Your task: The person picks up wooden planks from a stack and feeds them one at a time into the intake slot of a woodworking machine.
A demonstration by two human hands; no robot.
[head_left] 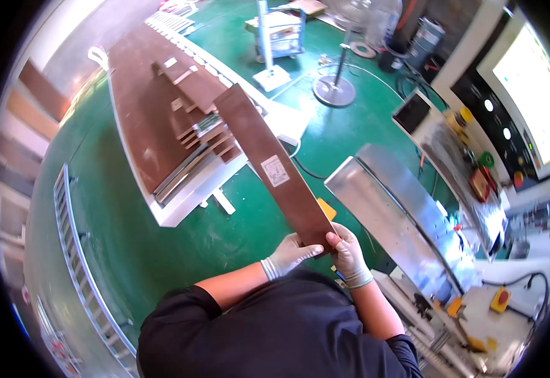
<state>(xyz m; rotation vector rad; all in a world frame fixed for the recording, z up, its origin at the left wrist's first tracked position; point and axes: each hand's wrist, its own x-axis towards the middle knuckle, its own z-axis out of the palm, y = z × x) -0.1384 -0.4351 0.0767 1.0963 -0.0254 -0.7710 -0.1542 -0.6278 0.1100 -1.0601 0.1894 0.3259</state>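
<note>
A long brown board [295, 205] with a white printed label [275, 171] slants from my chest toward the far left, its far end over the edge of a brown-topped table. My left hand [289, 256], in a pale glove, grips the board's near end from the left, thumb along it. From the right, my gloved right hand [348, 253] closes round the same end, with its thumb on top. Beyond the board, a pile of shorter brown boards [190, 94] lies on the table [137, 135]. Some of that pile is hidden behind the held board.
Close on my right stands a machine with shiny metal plates [394, 208]. A side bench [438, 142] with tools and a lit screen [533, 88] are farther right. A round-based stand [334, 91] and a blue cart [281, 34] stand ahead. A metal roller rack [83, 252] runs along my left.
</note>
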